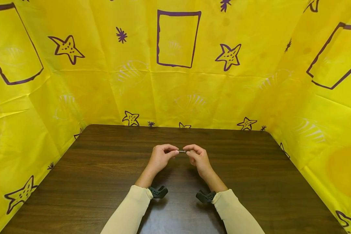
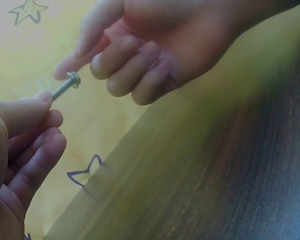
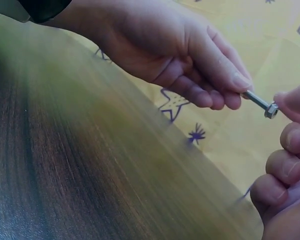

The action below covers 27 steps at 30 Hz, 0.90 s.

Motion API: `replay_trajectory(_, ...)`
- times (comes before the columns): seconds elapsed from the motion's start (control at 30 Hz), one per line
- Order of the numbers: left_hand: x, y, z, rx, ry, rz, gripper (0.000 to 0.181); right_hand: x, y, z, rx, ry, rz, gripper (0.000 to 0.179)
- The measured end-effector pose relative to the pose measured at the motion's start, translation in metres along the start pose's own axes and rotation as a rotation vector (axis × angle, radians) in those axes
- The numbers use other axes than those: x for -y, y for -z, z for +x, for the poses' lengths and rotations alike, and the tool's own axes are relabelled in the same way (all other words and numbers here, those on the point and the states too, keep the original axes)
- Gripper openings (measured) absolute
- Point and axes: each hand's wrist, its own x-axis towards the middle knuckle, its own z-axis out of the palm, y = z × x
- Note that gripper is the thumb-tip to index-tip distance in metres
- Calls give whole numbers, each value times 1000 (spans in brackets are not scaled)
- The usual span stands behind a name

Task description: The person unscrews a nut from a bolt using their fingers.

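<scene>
A small silver bolt (image 1: 181, 151) with a hex-shaped end lies level between both hands, above the table. My left hand (image 1: 160, 158) pinches its shank between thumb and index finger. In the right wrist view the hex end of the bolt (image 3: 260, 103) points toward my right hand (image 3: 290, 170). That hand's thumb and index finger reach right up to the hex end, while the other fingers curl into the palm. The left wrist view shows the hex end of the bolt (image 2: 65, 87) uncovered, so I cannot tell whether the right fingertips grip it.
Under the hands is a dark wood-grain table (image 1: 105, 182) with rounded far corners. Yellow cloth (image 1: 169, 87) printed with starfish and fish hangs behind it and along both sides. A dark band (image 1: 158, 192) sits on the left wrist and another dark band (image 1: 205, 196) on the right.
</scene>
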Motion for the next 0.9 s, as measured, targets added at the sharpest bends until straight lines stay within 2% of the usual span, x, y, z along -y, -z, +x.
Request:
replay_trajectory(0.13, -1, 0, 0, -1, 5, 9, 5, 3, 0, 2, -25, -94, -24, 23)
replay_trajectory(0.23, -1, 0, 0, -1, 8, 9, 5, 12, -4, 0, -27, -161, -82, 27)
replay_trajectory(0.47, -2, 0, 0, 2, 9, 4, 9, 30, -12, -5, -9, -256, -204, 41)
replay_trajectory(0.67, -1, -1, 0, 8, 5, 8, 7, 31, -13, -5, -4, -257, -238, 39)
replay_trajectory(0.9, 0, -2, 0, 12, 2, 7, 11, 30, -12, -5, 8, -237, -167, 35)
